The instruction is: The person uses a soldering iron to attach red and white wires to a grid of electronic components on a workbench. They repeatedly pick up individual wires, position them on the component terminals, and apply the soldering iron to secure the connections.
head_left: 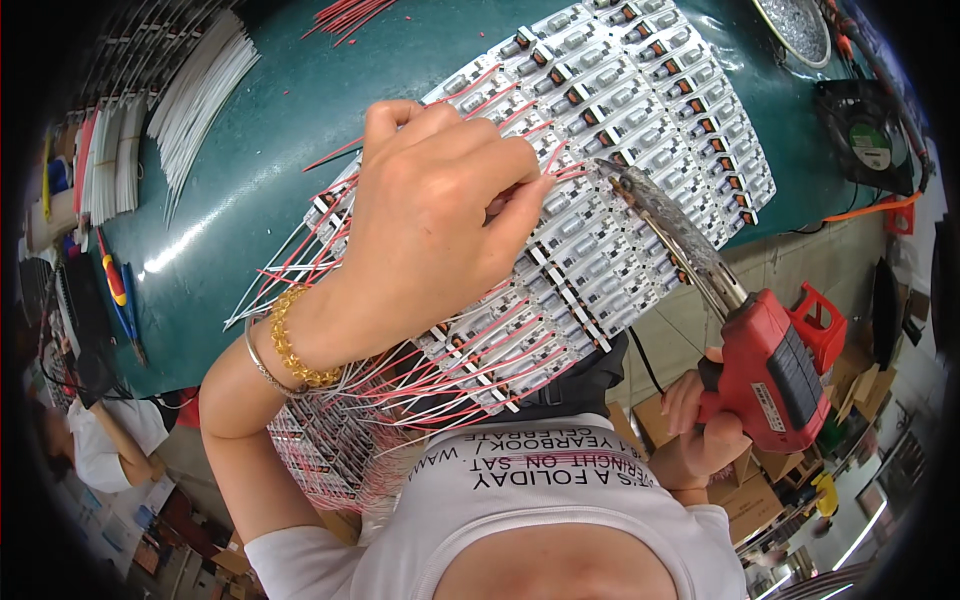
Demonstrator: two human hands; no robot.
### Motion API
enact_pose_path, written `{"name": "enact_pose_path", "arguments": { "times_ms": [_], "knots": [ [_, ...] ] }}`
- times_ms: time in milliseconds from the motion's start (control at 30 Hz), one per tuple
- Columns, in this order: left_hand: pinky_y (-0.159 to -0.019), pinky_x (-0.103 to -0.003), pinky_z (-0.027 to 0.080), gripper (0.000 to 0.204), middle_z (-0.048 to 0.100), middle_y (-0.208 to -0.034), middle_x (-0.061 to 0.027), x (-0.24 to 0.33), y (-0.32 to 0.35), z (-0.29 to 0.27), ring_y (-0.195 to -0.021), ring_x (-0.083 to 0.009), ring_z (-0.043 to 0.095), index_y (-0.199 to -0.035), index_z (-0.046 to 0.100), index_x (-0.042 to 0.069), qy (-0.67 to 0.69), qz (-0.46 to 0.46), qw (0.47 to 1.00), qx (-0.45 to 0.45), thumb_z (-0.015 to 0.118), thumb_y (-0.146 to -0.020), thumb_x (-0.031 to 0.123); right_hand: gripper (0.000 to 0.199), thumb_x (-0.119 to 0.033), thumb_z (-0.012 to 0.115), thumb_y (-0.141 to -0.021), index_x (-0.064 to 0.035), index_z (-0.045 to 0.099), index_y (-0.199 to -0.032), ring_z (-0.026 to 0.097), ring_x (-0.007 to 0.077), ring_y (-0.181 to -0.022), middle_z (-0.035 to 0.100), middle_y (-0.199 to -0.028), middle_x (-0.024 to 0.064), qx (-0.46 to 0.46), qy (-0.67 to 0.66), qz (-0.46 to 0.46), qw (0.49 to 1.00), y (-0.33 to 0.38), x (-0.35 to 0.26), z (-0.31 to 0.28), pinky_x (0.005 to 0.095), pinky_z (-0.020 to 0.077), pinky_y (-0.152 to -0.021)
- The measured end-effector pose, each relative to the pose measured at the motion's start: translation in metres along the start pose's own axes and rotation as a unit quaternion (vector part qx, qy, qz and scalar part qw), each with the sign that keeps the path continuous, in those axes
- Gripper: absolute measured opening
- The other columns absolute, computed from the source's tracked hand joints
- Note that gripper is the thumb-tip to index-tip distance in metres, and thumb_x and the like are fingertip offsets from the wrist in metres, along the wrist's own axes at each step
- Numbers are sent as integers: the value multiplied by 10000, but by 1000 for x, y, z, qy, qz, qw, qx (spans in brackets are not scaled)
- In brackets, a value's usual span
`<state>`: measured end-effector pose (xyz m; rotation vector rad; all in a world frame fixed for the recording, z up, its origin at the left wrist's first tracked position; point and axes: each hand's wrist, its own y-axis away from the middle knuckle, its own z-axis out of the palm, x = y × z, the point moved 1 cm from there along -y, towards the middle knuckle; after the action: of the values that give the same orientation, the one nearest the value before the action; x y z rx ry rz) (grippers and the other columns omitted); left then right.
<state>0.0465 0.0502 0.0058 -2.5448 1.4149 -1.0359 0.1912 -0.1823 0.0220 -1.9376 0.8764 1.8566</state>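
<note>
A large panel of small white circuit boards (625, 110) lies across the green table, with rows of clear parts and black-and-orange parts on it. My left hand (435, 200) is over the panel, thumb and forefinger pinched on a thin red wire (567, 172) whose end reaches one of the boards. In my right hand (700, 430) is a red soldering gun (770, 375), its fingers wrapped round the handle. The gun's metal tip (610, 172) points left, close to the wire end; I cannot tell whether they touch. Red and white wires (480, 360) trail from the panel's near rows.
White wires (205, 95) lie in bundles at the far left, with red wires (345, 15) at the back. Blue-handled pliers (122, 295) rest near the left edge. A round metal dish (797, 30) and a black fan (865, 135) stand at right. Another person (115, 440) sits at far left.
</note>
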Motion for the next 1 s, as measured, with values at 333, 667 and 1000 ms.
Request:
{"name": "enact_pose_path", "arguments": {
  "times_ms": [333, 667, 1000],
  "knots": [
    [-709, -305, 329, 78, 539, -587, 1, 2, -1, -1, -579, -160, 477, -713, 631, 89, 21, -3, 1000, 12, 708, -705, 88, 854, -632, 538, -763, 96, 387, -1183, 384, 94, -350, 406, -443, -12, 7, -25, 0, 1000, -2, -2, 4, 229, 361, -405],
    [-725, -329, 340, 120, 557, -790, -44, 10, -2, 4, -755, -205, 510, -774, 614, 65, 9, 27, 1000, -7, 697, -687, 59, 854, -621, 486, -812, 112, 345, -1227, 382, 92, -359, 401, -449, -14, 8, -56, -37, 998, 4, 7, -5, 225, 355, -402],
    [-725, -362, 371, 115, 529, -797, -64, 11, -2, 6, -765, -239, 502, -776, 584, 34, -78, 92, 992, -30, 666, -696, 39, 861, -616, 484, -819, 122, 334, -1235, 381, 92, -362, 405, -455, -13, -31, -52, -18, 998, 3, 7, -8, 223, 354, -408]
  ]
}}
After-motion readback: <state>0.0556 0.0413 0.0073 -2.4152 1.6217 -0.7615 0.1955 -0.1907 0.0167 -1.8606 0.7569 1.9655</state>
